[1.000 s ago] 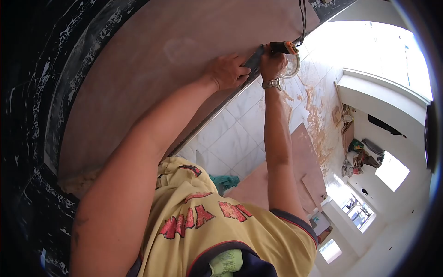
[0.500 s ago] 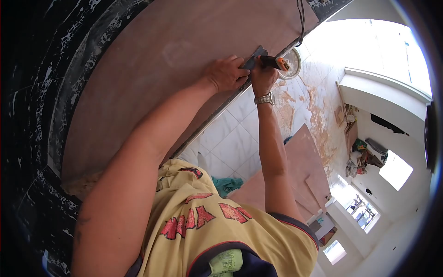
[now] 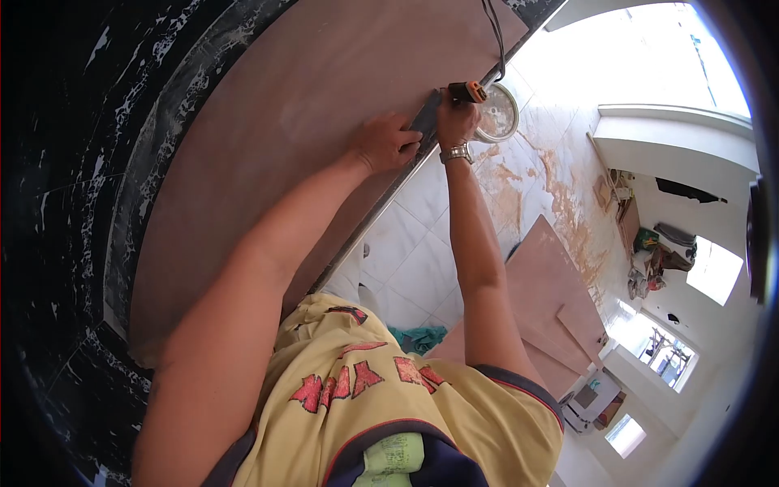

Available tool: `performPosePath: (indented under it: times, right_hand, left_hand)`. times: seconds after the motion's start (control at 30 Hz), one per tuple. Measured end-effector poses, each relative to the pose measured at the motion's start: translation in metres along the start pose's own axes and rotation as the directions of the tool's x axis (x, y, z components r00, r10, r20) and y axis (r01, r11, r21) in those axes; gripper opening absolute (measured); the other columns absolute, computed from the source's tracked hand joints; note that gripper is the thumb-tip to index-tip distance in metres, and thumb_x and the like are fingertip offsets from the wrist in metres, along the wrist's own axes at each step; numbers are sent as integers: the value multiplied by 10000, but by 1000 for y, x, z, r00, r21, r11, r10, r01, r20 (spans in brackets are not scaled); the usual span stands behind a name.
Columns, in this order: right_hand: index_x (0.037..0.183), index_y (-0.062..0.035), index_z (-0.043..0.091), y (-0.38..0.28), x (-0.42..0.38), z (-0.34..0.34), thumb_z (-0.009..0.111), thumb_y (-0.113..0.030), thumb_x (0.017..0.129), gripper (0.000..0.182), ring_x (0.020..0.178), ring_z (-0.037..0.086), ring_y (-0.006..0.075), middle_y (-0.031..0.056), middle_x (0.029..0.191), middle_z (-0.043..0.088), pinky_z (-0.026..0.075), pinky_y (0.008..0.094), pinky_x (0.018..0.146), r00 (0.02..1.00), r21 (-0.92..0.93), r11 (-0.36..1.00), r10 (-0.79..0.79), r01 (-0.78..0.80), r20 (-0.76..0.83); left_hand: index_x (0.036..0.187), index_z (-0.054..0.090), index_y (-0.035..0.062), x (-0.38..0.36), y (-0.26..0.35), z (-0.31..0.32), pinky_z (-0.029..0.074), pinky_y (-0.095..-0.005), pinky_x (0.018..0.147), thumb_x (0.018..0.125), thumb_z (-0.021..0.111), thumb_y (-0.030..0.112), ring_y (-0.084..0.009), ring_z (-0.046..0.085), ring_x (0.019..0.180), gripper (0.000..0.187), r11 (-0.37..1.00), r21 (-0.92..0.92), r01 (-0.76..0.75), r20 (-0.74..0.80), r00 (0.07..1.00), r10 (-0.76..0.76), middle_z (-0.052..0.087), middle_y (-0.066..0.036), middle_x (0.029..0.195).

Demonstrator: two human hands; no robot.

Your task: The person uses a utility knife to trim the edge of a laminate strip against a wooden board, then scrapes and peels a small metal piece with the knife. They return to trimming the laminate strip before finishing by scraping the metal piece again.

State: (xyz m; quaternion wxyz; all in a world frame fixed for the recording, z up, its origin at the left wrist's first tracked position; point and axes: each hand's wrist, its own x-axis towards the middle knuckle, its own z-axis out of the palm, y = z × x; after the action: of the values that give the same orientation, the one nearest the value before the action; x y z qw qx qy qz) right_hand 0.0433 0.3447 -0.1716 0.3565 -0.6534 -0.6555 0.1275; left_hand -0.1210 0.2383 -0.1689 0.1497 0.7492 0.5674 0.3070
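Note:
My right hand point(image 3: 458, 122) is closed round the black and orange handle of a putty knife point(image 3: 466, 92). Its wide grey blade slants over the edge of a large pinkish-brown board point(image 3: 308, 89). My left hand point(image 3: 385, 142) is low over the board, fingers bent and a little apart, with fingertips right at the blade's left edge. A watch is on my right wrist. Just beyond my right hand, below the board's edge, stands a round pale bucket point(image 3: 497, 114) with whitish material in it.
Black marble-patterned stone point(image 3: 134, 146) curves round the board's left side. Dark cables point(image 3: 497, 36) hang over its far edge. On the tiled floor point(image 3: 406, 252) are brown smears, another pinkish board point(image 3: 527, 284) and a teal cloth point(image 3: 418, 338). Bags point(image 3: 653, 260) are heaped by the wall.
Both hands and the putty knife have shifted slightly left and up in view. The knife's handle has turned, and the blade now lies closer along the board's edge. The whole view has also shifted.

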Motion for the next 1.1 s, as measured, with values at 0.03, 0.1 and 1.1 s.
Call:
performPosePath:
  times: [0.03,0.1,1.1]
  right_hand:
    - [904,-36,756,-13,13,-5,830,-209,879,190,770,722,347,129,834,757,540,463,742,995,117,990,79,-72,-55]
    - [907,-41,719,-39,23,-22,867,-170,883,198,656,677,221,51,791,725,520,368,649,964,571,796,264,-200,-29]
    - [1014,-94,664,-180,-312,-350,647,-241,1086,165,732,538,74,-39,829,608,472,268,686,849,871,-488,435,-57,299]
  left_hand:
    - [1025,820,288,3,-1,-3,605,-422,751,872,775,328,-222,668,938,164,1000,9,-5,3,1000,5,624,-9,928]
    - [1034,818,282,4,1,-5,601,-426,751,881,761,307,-229,675,942,166,1000,-2,29,16,999,-29,630,-15,919]
    - [1169,764,-25,-141,315,-166,571,-178,651,980,760,0,-67,698,781,192,176,-947,271,296,945,137,625,-28,1086]
